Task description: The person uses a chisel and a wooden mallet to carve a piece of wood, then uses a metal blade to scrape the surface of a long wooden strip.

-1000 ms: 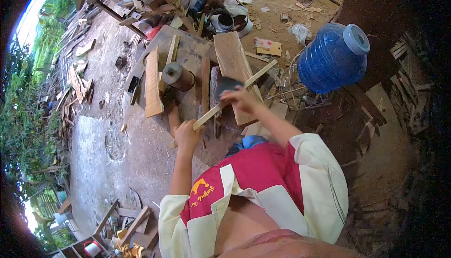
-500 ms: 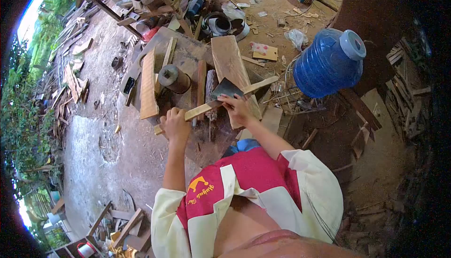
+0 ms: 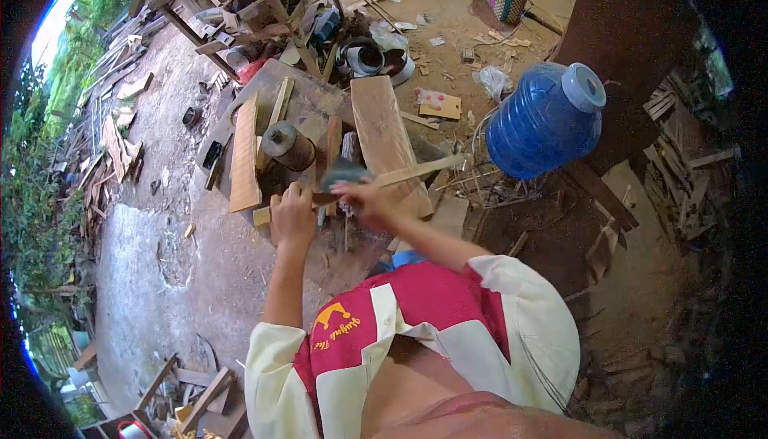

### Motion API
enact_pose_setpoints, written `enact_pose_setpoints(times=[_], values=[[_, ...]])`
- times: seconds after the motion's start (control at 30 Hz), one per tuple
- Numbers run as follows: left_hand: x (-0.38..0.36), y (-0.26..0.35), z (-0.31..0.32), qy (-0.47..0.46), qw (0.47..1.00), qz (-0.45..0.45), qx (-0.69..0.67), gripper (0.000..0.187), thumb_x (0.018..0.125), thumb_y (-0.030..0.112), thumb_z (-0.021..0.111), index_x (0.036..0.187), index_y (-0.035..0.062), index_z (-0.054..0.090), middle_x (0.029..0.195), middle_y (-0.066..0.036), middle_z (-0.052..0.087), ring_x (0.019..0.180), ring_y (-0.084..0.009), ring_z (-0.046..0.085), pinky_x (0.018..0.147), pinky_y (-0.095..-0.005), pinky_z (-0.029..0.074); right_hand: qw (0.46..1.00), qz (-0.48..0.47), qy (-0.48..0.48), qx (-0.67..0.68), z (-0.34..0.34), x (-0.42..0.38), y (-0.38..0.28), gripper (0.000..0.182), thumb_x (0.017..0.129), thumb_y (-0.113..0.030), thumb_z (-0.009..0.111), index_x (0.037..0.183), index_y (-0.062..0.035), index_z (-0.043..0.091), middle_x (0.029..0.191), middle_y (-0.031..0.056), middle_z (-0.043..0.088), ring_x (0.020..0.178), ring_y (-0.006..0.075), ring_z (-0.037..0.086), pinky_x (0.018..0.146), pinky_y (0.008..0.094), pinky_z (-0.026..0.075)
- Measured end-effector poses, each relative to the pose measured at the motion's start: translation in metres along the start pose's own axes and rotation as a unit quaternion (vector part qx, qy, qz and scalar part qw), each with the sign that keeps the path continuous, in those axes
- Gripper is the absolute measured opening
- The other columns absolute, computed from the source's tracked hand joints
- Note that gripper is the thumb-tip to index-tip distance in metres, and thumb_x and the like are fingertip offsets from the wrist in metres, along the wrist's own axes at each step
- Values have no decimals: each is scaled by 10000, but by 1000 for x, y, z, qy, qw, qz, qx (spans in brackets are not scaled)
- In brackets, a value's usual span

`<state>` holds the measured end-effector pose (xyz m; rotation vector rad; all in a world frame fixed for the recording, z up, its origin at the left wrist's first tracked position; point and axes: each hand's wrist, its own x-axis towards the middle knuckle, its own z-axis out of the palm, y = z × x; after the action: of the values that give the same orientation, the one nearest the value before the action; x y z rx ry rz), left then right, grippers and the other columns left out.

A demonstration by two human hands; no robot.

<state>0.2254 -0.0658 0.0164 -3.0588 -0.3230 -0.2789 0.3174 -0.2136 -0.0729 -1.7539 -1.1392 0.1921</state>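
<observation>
Pale wooden strip (image 3: 400,173) lies across the cluttered wooden counter (image 3: 316,107), gripped at its near end by the left hand (image 3: 293,217); the right hand (image 3: 364,199) clasps a dark, blurred blade (image 3: 342,173) upon it. A slip could cut the left fingers. The blue plastic jug (image 3: 544,119) crowds the right; open ground lies left.

Blue jug (image 3: 544,123), red-and-cream shirt (image 3: 448,335)

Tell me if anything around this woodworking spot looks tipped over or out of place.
Yes: the big blue water jug lies on its side on the dirt, cap end toward the upper right, among loose sticks. Wood offcuts and scraps litter the ground. The left hand grips a wooden strip across the block.
</observation>
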Motion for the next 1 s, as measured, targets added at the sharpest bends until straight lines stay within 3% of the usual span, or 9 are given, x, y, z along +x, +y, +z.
enact_pose_setpoints(times=[0.13,0.2,0.27,0.33,0.47,0.7,0.87,0.93,1.0], values=[[-4,-10,-7,27,998,-1,-50,161,604,94,605,753,89,545,829,-54,514,790,-220,522,676,-353,347,996,-45,69,42,13,5,21,350,713,-82,496,1053,-135,557,1070,52,569,964,221,540,904,339,317],[-16,-6,-9,9,1000,-12,-24,155,614,110,597,758,92,542,829,-54,518,797,-222,522,692,-352,349,919,247,26,307,-14,-15,63,248,758,-119,463,967,-118,598,1052,56,573,950,249,540,869,340,351],[-28,-6,0,19,999,-26,-25,145,622,116,588,757,96,543,829,-53,520,804,-218,523,701,-352,350,971,176,96,-130,-47,-47,100,210,764,-122,479,925,-106,613,990,104,585,892,258,562,792,342,408],[-33,-10,8,25,999,-38,-14,134,629,123,580,756,100,543,830,-51,522,810,-215,524,710,-351,351,928,299,107,-195,-78,-78,135,203,781,-192,517,960,-166,610,854,141,601,792,310,567,666,382,445],[-38,-8,13,39,997,-57,-16,137,647,93,534,784,100,532,842,-43,518,845,-207,513,727,-357,342,894,415,79,-152,-111,-87,123,252,835,-233,467,1015,-92,572,898,160,595,873,293,559,724,349,438],[-27,3,8,111,993,-44,18,71,697,119,510,768,118,519,840,-27,511,834,-191,506,694,-331,323,997,22,14,-71,-32,-32,61,276,731,-69,560,1006,-39,563,955,156,582,875,304,560,733,345,447],[-33,-2,7,174,983,-56,20,75,707,126,507,778,125,532,885,-12,527,844,-182,499,704,-334,321,998,9,-64,-27,-34,0,30,273,742,-165,593,1002,-86,570,966,125,581,885,287,561,735,345,450],[-39,-4,5,198,976,-84,26,65,712,131,511,771,137,537,898,-4,532,861,-177,497,719,-332,324,990,-77,-108,-50,-48,11,15,286,716,-184,631,975,-78,575,911,121,591,836,273,574,696,334,448],[-41,-6,8,213,973,-89,28,63,711,136,518,770,141,541,904,-5,534,866,-178,498,729,-333,324,990,-16,-135,27,-50,22,18,269,670,-158,664,921,-105,585,803,106,585,724,249,570,644,302,441]])
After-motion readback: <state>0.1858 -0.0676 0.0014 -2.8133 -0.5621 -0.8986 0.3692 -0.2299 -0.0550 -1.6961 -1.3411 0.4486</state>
